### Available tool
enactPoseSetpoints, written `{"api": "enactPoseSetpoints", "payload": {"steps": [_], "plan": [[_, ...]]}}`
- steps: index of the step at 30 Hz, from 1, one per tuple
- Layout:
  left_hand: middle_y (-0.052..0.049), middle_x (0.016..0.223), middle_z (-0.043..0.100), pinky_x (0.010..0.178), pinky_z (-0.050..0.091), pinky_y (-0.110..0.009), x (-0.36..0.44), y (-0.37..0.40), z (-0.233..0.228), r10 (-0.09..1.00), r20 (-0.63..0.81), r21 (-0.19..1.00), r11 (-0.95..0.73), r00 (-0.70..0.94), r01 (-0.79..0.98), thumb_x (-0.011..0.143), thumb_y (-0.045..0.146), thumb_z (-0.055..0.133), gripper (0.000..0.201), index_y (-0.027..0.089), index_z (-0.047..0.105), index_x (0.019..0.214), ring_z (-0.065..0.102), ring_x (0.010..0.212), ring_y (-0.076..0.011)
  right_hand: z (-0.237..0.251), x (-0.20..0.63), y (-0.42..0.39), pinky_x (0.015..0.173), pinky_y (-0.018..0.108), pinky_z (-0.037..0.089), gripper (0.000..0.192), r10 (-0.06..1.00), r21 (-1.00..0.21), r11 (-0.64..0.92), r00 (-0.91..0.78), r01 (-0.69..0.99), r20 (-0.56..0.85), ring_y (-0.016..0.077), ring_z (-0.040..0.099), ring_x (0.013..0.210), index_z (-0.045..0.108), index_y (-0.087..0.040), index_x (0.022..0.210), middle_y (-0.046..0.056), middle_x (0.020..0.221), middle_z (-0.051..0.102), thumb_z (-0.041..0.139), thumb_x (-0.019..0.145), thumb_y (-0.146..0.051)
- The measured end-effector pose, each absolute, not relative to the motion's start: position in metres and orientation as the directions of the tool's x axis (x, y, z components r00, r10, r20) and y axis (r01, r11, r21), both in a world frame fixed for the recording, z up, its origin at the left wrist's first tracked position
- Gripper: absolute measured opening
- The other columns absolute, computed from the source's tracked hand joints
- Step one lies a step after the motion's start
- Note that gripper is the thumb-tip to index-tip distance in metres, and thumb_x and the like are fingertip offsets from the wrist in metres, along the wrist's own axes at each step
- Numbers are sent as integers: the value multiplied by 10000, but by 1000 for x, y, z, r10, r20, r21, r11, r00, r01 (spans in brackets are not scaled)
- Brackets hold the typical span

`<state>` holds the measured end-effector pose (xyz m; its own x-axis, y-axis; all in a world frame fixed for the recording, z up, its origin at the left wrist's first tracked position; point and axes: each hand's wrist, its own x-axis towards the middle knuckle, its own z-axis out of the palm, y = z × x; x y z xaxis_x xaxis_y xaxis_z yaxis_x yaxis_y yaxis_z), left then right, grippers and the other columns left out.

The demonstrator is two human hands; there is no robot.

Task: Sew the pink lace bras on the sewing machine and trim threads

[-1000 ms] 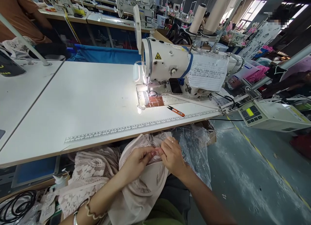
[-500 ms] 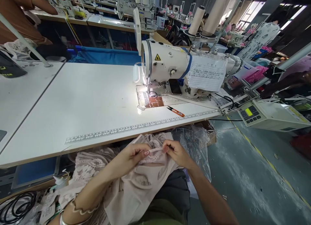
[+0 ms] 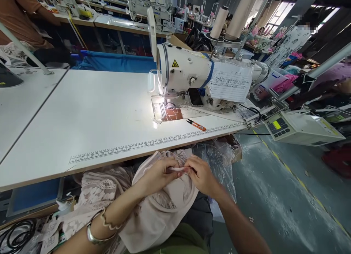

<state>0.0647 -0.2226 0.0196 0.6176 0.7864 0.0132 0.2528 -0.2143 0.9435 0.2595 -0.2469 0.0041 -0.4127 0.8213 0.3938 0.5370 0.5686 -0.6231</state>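
A pale pink garment with lace panels (image 3: 175,193) lies over my lap, below the table's front edge. My left hand (image 3: 167,171) pinches a narrow edge of it between thumb and fingers. Close beside it, my right hand (image 3: 199,175) grips the same edge, and the two hands nearly touch. Above them on the table stands a white sewing machine (image 3: 186,69) with its lamp lit over the needle plate. Orange thread snips (image 3: 196,124) lie on the tabletop in front of the machine.
A printed ruler (image 3: 153,143) runs along the table's front edge. More lace pieces (image 3: 101,188) hang at the left below the table. A phone (image 3: 195,97) rests by the machine, and a control box (image 3: 301,127) sits at the right. Another person (image 3: 19,19) is at the far left.
My left hand has moved right along the garment's edge, closer to my right hand. The garment over my lap has shifted and bunched rounder. The view has turned slightly.
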Motion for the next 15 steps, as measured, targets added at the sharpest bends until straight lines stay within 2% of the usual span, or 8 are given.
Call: {"api": "enactPoseSetpoints", "payload": {"steps": [3,5,7,8,11,15], "plan": [[-40,816,658,698,462,-269,63,-224,17,793,-105,977,-29,599,210,843,338,652,178,168,682,797,597,778,-184,1,261,-252,644,280,430,291,854,-630,521,-354,576,382,162,526,678,550,-205,820,1,707,540,453,1035,-375],[-45,831,677,719,482,-272,63,-225,16,810,-127,985,36,572,167,825,325,662,171,163,697,785,613,788,-184,1,262,-257,663,283,470,214,873,-625,487,-305,611,382,163,550,705,584,-187,1063,21,804,564,445,1037,-348],[-44,818,692,739,501,-279,63,-226,17,830,-132,987,60,543,149,830,322,652,179,161,703,770,623,782,-183,2,262,-262,678,286,498,320,869,-558,486,-301,673,394,166,569,740,514,-175,1325,54,895,573,373,1047,-246],[-46,826,704,750,514,-289,63,-226,17,837,-133,987,62,531,150,836,324,645,184,161,711,780,632,790,-188,3,261,-265,679,284,503,385,856,-493,501,-324,711,403,169,576,756,483,-184,1398,65,912,578,335,1043,-186],[-63,929,739,796,555,-339,62,-226,17,840,-135,986,62,526,153,861,356,633,218,170,744,876,663,887,-229,5,259,-271,660,289,496,477,809,-270,537,-397,799,434,186,593,774,537,-229,1413,70,864,613,328,1012,-79],[-82,1002,751,852,559,-380,61,-225,15,846,-114,989,46,520,142,871,370,633,246,166,760,927,675,924,-247,5,256,-274,634,317,477,476,783,-153,529,-410,835,468,203,593,765,611,-249,1359,75,840,653,389,986,-54]]}}
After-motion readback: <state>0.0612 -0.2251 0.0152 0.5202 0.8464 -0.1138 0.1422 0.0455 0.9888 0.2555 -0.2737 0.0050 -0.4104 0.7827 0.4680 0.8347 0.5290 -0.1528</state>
